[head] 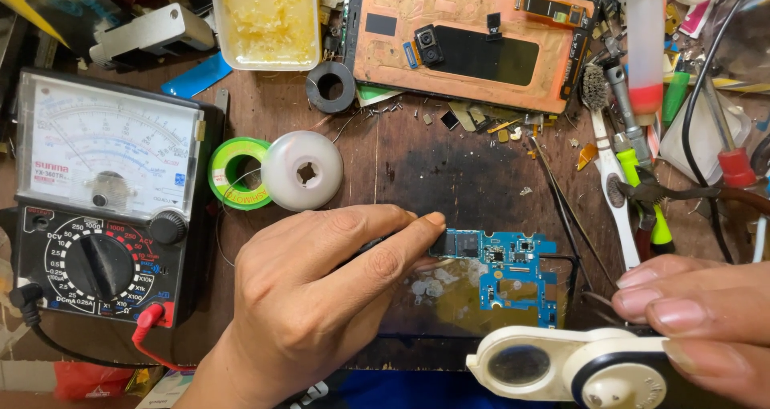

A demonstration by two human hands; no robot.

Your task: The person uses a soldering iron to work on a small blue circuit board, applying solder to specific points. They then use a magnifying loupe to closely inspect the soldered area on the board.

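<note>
A blue phone circuit board (505, 277) is lying on a worn wooden workbench (449, 168). The left hand (321, 297) is pinching the board's left end between thumb and fingertips, fingers clenched on it. Just right of that grip, the right hand (706, 321) is grasping a cream-coloured magnifier loupe (561, 365) at its hinged end. Above the grip, black tweezers (561, 200) are lying apart. Further up, an opened phone screen assembly (469, 36) is resting. Left of the grip, an analogue multimeter (100, 200) is sitting beside solder spools (241, 172).
</note>
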